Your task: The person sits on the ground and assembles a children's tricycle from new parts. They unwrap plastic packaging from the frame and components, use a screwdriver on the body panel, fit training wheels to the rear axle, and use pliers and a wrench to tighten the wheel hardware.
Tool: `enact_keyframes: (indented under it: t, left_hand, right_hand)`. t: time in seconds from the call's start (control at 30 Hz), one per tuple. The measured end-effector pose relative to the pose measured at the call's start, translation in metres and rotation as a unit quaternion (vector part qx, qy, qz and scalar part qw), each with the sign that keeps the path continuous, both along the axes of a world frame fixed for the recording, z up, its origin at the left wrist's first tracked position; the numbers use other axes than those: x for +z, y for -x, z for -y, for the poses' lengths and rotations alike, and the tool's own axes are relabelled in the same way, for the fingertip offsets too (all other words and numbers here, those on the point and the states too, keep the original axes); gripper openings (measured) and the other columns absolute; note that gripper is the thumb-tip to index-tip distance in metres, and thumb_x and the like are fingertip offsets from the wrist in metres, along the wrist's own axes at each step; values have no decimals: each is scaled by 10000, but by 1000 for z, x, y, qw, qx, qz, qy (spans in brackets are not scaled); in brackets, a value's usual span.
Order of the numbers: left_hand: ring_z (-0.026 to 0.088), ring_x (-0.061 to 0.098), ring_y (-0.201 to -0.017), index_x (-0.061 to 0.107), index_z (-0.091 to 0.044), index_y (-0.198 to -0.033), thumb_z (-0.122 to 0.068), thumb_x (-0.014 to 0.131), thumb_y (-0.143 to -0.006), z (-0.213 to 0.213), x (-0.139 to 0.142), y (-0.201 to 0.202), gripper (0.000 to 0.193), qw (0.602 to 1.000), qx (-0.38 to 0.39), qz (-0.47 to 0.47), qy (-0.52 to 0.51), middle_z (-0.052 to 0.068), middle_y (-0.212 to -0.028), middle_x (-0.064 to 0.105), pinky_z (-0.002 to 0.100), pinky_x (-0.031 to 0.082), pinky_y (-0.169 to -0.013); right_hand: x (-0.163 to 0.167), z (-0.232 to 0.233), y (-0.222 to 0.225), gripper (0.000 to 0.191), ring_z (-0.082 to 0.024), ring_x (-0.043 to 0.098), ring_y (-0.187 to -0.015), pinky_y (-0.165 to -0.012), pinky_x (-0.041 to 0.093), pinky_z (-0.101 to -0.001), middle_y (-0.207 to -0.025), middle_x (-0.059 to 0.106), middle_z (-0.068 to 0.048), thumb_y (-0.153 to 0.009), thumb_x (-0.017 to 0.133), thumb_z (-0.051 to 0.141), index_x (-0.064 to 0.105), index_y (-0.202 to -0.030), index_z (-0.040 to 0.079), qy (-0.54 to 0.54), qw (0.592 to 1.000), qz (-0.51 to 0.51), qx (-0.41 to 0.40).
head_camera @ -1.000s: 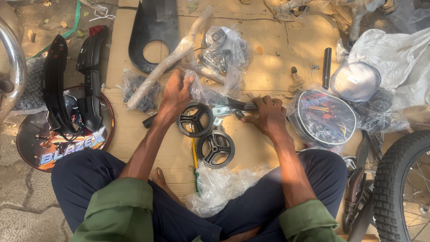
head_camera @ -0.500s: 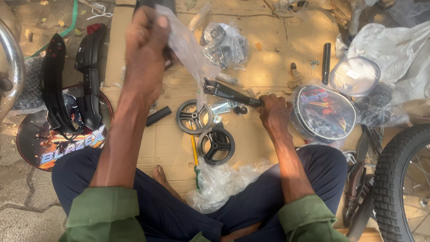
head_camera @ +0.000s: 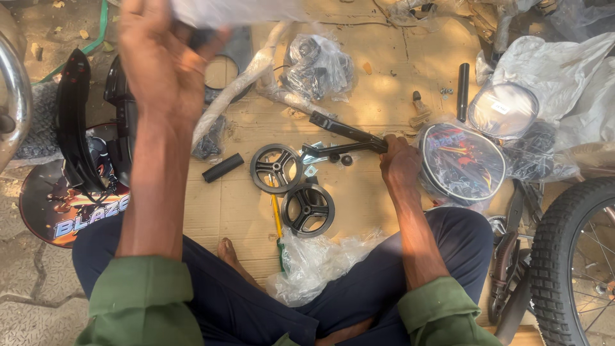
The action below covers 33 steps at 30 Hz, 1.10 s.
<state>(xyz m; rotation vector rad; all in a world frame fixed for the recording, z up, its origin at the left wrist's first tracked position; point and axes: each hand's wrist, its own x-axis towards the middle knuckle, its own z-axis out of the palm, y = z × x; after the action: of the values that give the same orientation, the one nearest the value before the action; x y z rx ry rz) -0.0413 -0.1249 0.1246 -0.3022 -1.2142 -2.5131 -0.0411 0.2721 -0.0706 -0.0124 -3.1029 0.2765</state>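
While right hand (head_camera: 400, 163) clasps angular metal brackets (head_camera: 346, 138).

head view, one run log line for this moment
left hand: raised, holds clear plastic wrap | right hand: grips black metal brackets | two small black wheels on cardboard

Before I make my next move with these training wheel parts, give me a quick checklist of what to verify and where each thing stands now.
1. Right hand grips the black metal brackets: ok, fingers are closed around their right end.
2. Left hand is free: not ok, it is raised and pinching a clear plastic wrapper.
3. Both small black wheels lie flat within reach on the cardboard: ok.
4. Loose nuts by the brackets are all there: cannot tell, too small.
5. Screwdriver is at hand: ok, it lies beside the lower wheel, its tip under a plastic bag.
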Motion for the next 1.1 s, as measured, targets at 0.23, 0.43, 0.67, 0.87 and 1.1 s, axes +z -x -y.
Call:
enact_keyframes:
  t: [0.23, 0.43, 0.67, 0.87, 1.1]
  left_hand:
    - [177, 696, -1020, 645, -18, -1301, -140, 548, -982, -62, -46, -61, 355, 950, -171, 199, 171, 63, -1073, 697, 334, 565, -938]
    - [114, 599, -907, 647, -40, -1258, -273, 590, -1023, -106, -96, -90, 336, 931, -107, 224, 269, 46, -991, 658, 298, 522, -805]
    - [128, 616, -971, 685, 11, -1106, -257, 720, -968, -99, -104, -85, 304, 942, -70, 127, 304, 21, -1170, 619, 294, 541, -800]
    - [128, 660, -856, 676, -35, -1102, -249, 656, -979, -76, -130, -87, 248, 914, -41, 237, 327, 42, -998, 705, 293, 543, -719]
    - [180, 701, -748, 654, -33, -1055, -191, 612, -978, -80, -172, -66, 181, 874, 44, 239, 421, 88, -915, 728, 332, 557, -707]
  right_hand:
    - [81, 46, -33, 989, -324, 531, -1322, -1059, 470, -509, -1538, 500, -182, -852, 624, 687, 306, -1622, 155, 788, 575, 203, 84]
    - [110, 71, -73, 1043, -295, 476, -1476, -1189, 426, -477, -1662, 373, -106, -864, 790, 541, 278, -1640, 69, 684, 609, 293, 276]
    - [78, 80, -73, 559, -191, 637, -1113, -984, 526, -382, -1219, 685, -133, -893, 811, 99, 590, -1396, -1, 536, 790, 236, 179]
    - [66, 22, -66, 225, -260, 614, -949, -777, 506, -413, -1036, 632, -100, -881, 679, 20, 632, -1100, 39, 334, 938, -77, 51]
    - [53, -9, -112, 426, -401, 607, -1090, -932, 494, -479, -1135, 605, -238, -869, 633, 367, 694, -1113, 24, 12, 970, 186, 155]
